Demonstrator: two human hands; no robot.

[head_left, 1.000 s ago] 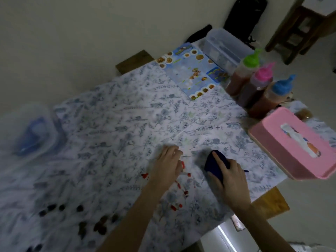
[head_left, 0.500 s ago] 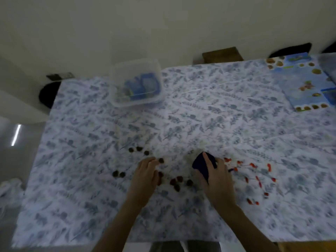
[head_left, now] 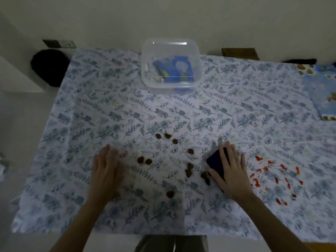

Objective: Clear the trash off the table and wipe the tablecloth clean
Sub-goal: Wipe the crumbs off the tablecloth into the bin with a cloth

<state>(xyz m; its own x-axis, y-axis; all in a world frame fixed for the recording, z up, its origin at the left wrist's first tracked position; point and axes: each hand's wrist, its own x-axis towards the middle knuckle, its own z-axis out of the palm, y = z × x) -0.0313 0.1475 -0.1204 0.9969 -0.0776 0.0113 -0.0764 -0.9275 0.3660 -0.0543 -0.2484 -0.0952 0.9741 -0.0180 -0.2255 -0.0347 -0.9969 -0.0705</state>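
The left hand [head_left: 106,170] lay flat, fingers straight, on the floral tablecloth [head_left: 109,110]. The right hand [head_left: 231,171] pressed a dark blue pad [head_left: 215,161] with spread fingers, brown blobs [head_left: 189,169] between both hands, red smears [head_left: 272,171] to its right.

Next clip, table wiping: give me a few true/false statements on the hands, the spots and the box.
1. The right hand presses a dark blue sponge onto the tablecloth. True.
2. The left hand grips the sponge. False: it lies flat on the tablecloth, its fingers straight, holding nothing.
3. Red spots lie to the right of the right hand. True.
4. The clear box is empty. False: blue packets lie in it.
5. Most brown spots lie between the two hands. True.
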